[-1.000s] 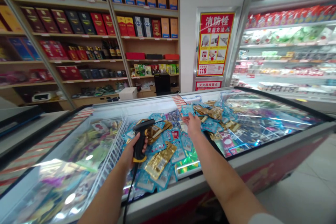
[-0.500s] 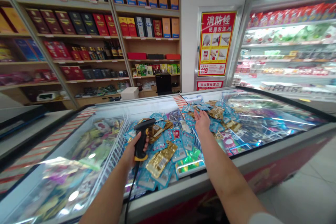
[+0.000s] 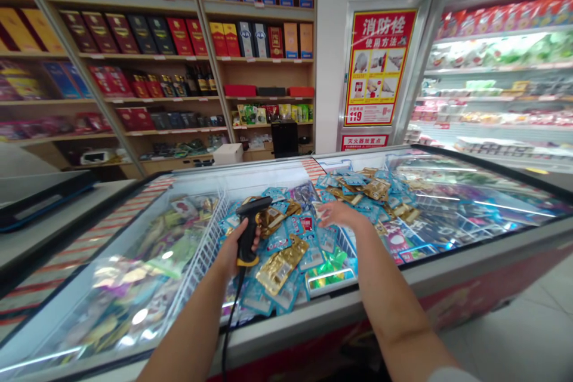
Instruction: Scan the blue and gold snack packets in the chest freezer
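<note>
Left grip (image 3: pixel 233 248) clasps a scanner (image 3: pixel 247 242), hiding blue packets (image 3: pixel 312 258) — right grip (image 3: pixel 342 215), hold unclear — gold packet (image 3: pixel 281 266) toward freezer's front edge (image 3: pixel 295 323).

Scanner (image 3: pixel 246 240) blk w/ yel.; pkts (image 3: pixel 312 258) lt. blue; foil pkt (image 3: pixel 282 267) gold; strip (image 3: pixel 117 213) red/wht stripes.

Right hand (image 3: pixel 342 215): too blurred for you to tell whether it touches packets (image 3: pixel 328 239).
Scanner (image 3: pixel 246 243): your left hand (image 3: pixel 231 252) hides part of its handle.
Cord (image 3: pixel 225 340): below your grip, cut off by the bottom edge.
Fridge goods (image 3: pixel 492 116): beyond your right hand, blurred.
</note>
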The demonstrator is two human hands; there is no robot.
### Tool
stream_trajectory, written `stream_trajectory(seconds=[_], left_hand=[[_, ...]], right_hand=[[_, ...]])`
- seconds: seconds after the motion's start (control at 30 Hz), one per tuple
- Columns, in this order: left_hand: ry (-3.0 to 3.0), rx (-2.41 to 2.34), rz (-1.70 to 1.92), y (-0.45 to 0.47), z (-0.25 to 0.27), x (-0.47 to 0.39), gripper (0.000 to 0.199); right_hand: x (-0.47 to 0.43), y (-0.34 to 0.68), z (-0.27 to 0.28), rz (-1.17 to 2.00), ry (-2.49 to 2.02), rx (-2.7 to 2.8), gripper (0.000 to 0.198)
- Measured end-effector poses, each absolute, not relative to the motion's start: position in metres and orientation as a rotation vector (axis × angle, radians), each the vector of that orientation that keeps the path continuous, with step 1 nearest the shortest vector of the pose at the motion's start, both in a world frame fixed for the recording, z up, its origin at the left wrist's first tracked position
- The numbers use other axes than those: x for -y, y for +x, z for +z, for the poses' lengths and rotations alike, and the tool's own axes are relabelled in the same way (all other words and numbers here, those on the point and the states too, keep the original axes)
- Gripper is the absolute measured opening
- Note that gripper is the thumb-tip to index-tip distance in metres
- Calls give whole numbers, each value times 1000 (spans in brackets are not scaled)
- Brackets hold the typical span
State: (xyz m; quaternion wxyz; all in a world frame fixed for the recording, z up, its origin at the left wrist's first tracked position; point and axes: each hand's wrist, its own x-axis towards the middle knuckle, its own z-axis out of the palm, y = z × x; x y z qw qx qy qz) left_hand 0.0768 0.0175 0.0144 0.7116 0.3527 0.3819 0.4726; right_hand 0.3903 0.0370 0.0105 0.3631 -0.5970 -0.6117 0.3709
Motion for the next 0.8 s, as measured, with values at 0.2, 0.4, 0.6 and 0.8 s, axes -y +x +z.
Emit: stream_trajectory(seconds=[0.2, 0.4, 0.6, 0.8], left_hand=[[805, -815, 1052, 77, 14, -17, 29], [839, -830, 1033, 75, 9, -21, 31], [852, -852, 1008, 73, 6, -23, 35], [877, -788, 1045, 75, 5, -24, 33]], right_hand=[[-38, 389, 9, 837, -1568, 1725, 18], [-46, 396, 4, 582, -1516, 1267, 9], [-50, 392, 13, 363, -1278, 923, 19], [-54, 342, 3, 810, -969, 800, 36]])
